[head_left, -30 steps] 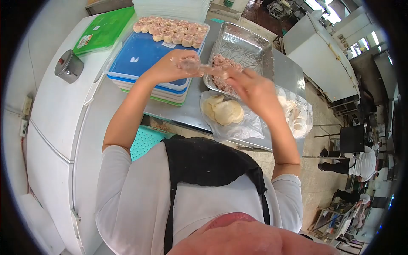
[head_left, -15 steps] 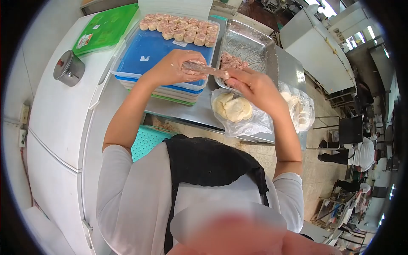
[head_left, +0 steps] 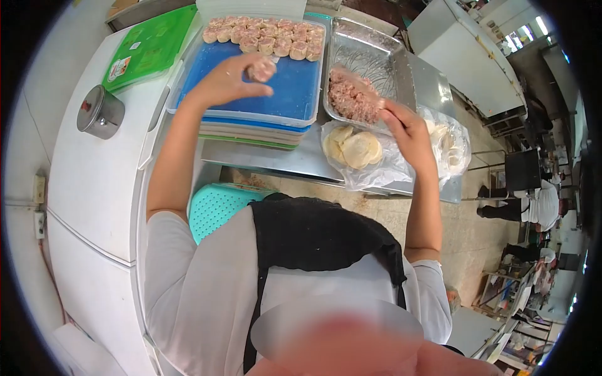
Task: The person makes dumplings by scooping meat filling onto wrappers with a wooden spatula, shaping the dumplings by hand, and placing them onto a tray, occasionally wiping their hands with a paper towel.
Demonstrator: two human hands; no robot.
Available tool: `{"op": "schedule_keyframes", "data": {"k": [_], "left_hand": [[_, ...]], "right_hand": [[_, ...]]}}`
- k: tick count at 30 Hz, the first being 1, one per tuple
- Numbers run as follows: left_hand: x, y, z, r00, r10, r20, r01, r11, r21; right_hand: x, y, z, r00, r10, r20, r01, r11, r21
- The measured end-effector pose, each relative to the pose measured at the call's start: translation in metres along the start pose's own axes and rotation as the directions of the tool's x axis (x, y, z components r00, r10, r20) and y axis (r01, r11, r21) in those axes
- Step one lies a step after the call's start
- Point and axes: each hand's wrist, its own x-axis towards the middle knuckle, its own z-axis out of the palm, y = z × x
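Observation:
Above the blue tray [head_left: 232,88], my left hand [head_left: 222,81] holds a meat-filled dumpling [head_left: 261,69] by its fingers, with the thumb stretched away from it. Rows of similar dumplings [head_left: 266,34] stand along the tray's far side. My right hand [head_left: 406,128] is closed around the handle of a flat spatula [head_left: 371,94], which is blurred. The blade lies over raw minced meat [head_left: 351,97] in a deep metal pan [head_left: 401,69]. Near my right hand, round pale dough wrappers [head_left: 354,148] rest on a clear plastic bag [head_left: 376,178].
More wrappers in plastic [head_left: 446,147] lie at the table's right end. Under the blue tray are several stacked trays [head_left: 251,135]. To the left, a white freezer top [head_left: 81,169] bears a lidded metal pot [head_left: 100,113] and a green lid [head_left: 150,47]. A turquoise basket [head_left: 219,207] stands below.
My hands have moved apart. The left went up and left over the tray with the dumpling; the right brought the spatula away from it to the meat.

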Motion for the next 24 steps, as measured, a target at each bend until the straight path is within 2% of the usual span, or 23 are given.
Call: {"op": "schedule_keyframes", "data": {"k": [1,3,4,6,7,9,10,12,16,18,22,24], "left_hand": [[0.000,-0.019,-0.009,1.000,-0.004,0.013,0.004,1.000,0.003],[0.003,-0.067,-0.026,0.991,-0.061,-0.120,0.077,0.987,0.139],[0.007,-0.082,-0.037,0.992,-0.061,-0.111,0.077,0.987,0.144],[0.016,-0.102,-0.053,0.982,-0.054,-0.181,0.117,0.927,0.355],[0.021,-0.102,-0.056,0.983,-0.055,-0.174,0.116,0.925,0.362],[0.031,-0.103,-0.060,0.940,-0.224,-0.259,0.309,0.882,0.356],[0.035,-0.104,-0.059,0.941,-0.222,-0.255,0.306,0.880,0.363],[0.040,-0.110,-0.053,0.919,-0.127,-0.374,0.275,0.886,0.373],[0.056,-0.118,-0.048,0.945,-0.135,-0.296,0.262,0.857,0.444],[0.061,-0.119,-0.044,0.923,-0.303,-0.238,0.369,0.873,0.320],[0.062,-0.105,-0.037,0.923,-0.253,-0.291,0.366,0.811,0.456],[0.059,-0.100,-0.042,0.915,-0.320,-0.246,0.386,0.873,0.299]], "right_hand": [[-0.014,0.012,-0.003,1.000,0.011,-0.005,-0.011,1.000,0.007],[-0.047,0.028,-0.012,0.924,0.382,0.016,-0.381,0.917,0.119],[-0.061,0.035,-0.015,0.922,0.387,0.011,-0.385,0.914,0.127],[-0.087,0.043,-0.020,0.778,0.627,0.042,-0.608,0.733,0.305],[-0.096,0.043,-0.021,0.776,0.630,0.042,-0.609,0.729,0.314],[-0.112,0.042,-0.024,0.699,0.715,0.004,-0.665,0.648,0.370],[-0.120,0.049,-0.024,0.700,0.715,-0.008,-0.663,0.653,0.366],[-0.132,0.061,-0.026,0.696,0.717,-0.015,-0.665,0.653,0.363],[-0.144,0.074,-0.039,0.666,0.744,-0.042,-0.677,0.627,0.386],[-0.146,0.079,-0.044,0.671,0.740,-0.043,-0.670,0.629,0.394],[-0.144,0.094,-0.052,0.701,0.713,0.028,-0.638,0.609,0.471],[-0.141,0.109,-0.052,0.720,0.690,0.072,-0.651,0.636,0.415]]}}
